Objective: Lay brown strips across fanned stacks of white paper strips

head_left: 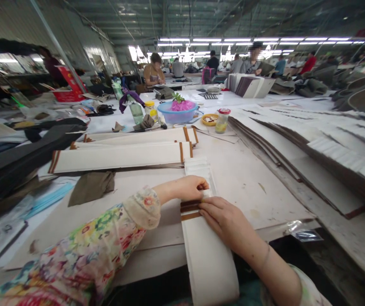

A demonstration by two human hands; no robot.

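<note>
A long cream strip (206, 255) with brown bands at its far end runs from the table's front edge toward the middle. My left hand (190, 188) is closed just beyond the bands, fingers curled together above a stack of white pieces (198, 166); what they pinch is hidden. Across the right side of the bands lies my right hand (222, 216), its fingers stretched out flat on the strip and its fingertips close to the left hand. More cream strips with brown ends (121, 157) are stacked beyond my left forearm.
Behind the strips stand a blue basin (178, 114), a lidded jar (222, 121) and a bottle (136, 112). Layered panels (297, 144) fill the right side. Dark cloth (92, 187) and a blue mask (50, 200) lie at left. People (153, 72) work farther back.
</note>
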